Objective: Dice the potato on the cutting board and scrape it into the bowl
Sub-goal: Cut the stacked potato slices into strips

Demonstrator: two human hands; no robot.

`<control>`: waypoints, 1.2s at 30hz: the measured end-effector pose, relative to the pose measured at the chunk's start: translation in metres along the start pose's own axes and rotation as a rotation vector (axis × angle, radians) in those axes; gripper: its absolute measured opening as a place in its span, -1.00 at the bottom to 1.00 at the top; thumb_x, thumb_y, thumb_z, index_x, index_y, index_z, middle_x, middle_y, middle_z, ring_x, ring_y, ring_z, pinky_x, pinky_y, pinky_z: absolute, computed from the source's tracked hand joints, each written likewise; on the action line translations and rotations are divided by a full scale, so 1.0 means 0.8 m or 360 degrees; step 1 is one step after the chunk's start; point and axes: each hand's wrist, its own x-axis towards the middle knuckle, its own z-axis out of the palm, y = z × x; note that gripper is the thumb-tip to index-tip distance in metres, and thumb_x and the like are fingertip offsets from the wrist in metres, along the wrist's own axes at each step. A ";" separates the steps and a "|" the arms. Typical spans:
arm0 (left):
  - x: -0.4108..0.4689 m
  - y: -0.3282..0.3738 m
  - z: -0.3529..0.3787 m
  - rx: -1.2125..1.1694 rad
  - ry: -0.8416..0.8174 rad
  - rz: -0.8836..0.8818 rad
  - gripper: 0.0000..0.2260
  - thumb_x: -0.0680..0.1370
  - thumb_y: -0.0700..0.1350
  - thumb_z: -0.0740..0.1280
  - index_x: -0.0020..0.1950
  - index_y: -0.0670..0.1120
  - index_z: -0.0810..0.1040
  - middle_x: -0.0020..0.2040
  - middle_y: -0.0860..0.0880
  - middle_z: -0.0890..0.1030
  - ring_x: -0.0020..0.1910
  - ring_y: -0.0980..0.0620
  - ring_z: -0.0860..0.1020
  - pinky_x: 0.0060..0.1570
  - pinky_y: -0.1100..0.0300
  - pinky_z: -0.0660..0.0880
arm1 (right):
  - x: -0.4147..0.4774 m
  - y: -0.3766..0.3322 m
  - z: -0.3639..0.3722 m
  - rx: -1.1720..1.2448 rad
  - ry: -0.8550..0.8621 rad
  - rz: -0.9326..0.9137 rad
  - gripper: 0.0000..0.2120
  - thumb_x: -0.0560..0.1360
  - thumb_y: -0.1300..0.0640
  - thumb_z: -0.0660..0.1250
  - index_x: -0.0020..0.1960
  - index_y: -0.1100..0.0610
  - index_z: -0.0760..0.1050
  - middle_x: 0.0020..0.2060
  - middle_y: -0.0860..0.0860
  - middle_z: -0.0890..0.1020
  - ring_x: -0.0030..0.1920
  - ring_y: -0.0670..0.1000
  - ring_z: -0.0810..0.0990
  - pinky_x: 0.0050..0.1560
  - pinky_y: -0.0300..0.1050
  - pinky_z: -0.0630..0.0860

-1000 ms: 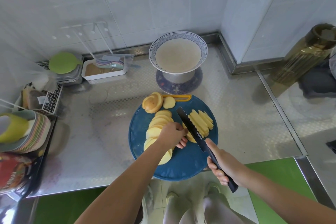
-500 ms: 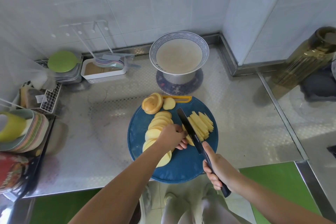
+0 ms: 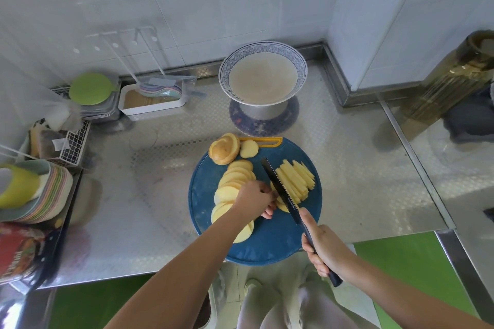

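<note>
A round blue cutting board (image 3: 272, 243) lies on the steel counter. On it a row of round potato slices (image 3: 235, 176) fans out at the left, and cut potato strips (image 3: 295, 180) lie at the right. A potato end piece (image 3: 223, 152) and a small slice (image 3: 249, 149) sit at the board's far edge. My left hand (image 3: 255, 201) presses curled fingers on slices beside the blade. My right hand (image 3: 324, 250) grips the handle of a black knife (image 3: 280, 191), whose blade lies between slices and strips. A blue-rimmed bowl (image 3: 263, 73) stands behind the board.
A white box (image 3: 152, 97) with utensils, a green lid (image 3: 89, 88) and a wire rack (image 3: 72, 140) stand at the back left. Stacked plates (image 3: 40, 195) sit at the left edge. A tall ribbed jar (image 3: 451, 75) stands at the right. The counter's front edge lies below the board.
The knife has shifted slightly toward the uncut slices, and my left hand stays on them. More strips lie to the right of the blade than before.
</note>
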 end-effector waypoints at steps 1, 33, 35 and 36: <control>0.001 -0.002 0.000 -0.0033 -0.0023 -0.0018 -0.74 0.59 -0.26 0.25 -0.29 -0.16 0.32 -0.51 -0.05 0.42 -0.58 0.03 0.32 -0.54 0.26 0.34 | -0.001 0.000 0.000 -0.0011 0.0002 0.0010 -0.28 0.18 -0.58 0.06 -0.49 0.13 0.23 -0.58 0.09 0.26 -0.62 0.02 0.23 -0.53 -0.20 0.23; 0.000 0.003 0.001 -0.0056 -0.0064 -0.0072 -0.73 0.61 -0.35 0.08 -0.27 -0.17 0.32 -0.37 -0.10 0.37 -0.54 0.05 0.28 -0.53 0.26 0.29 | 0.013 -0.003 0.015 -0.0052 0.0073 0.0137 -0.30 0.31 -0.57 0.00 -0.44 0.10 0.15 -0.56 0.05 0.20 -0.60 -0.01 0.16 -0.52 -0.21 0.13; -0.002 0.003 0.002 -0.0024 -0.0050 -0.0060 -0.74 0.61 -0.34 0.10 -0.28 -0.18 0.33 -0.38 -0.11 0.40 -0.54 0.04 0.31 -0.53 0.26 0.33 | 0.015 -0.004 0.015 -0.0047 0.0071 0.0147 -0.30 0.32 -0.57 0.00 -0.43 0.10 0.15 -0.55 0.06 0.20 -0.59 0.00 0.16 -0.53 -0.19 0.13; -0.002 0.003 0.002 -0.0012 -0.0042 -0.0056 -0.73 0.61 -0.33 0.11 -0.29 -0.18 0.34 -0.39 -0.11 0.41 -0.55 0.03 0.32 -0.54 0.26 0.34 | 0.017 -0.004 0.015 -0.0049 0.0065 0.0147 -0.29 0.31 -0.58 0.00 -0.43 0.10 0.15 -0.55 0.06 0.20 -0.59 0.00 0.16 -0.52 -0.18 0.14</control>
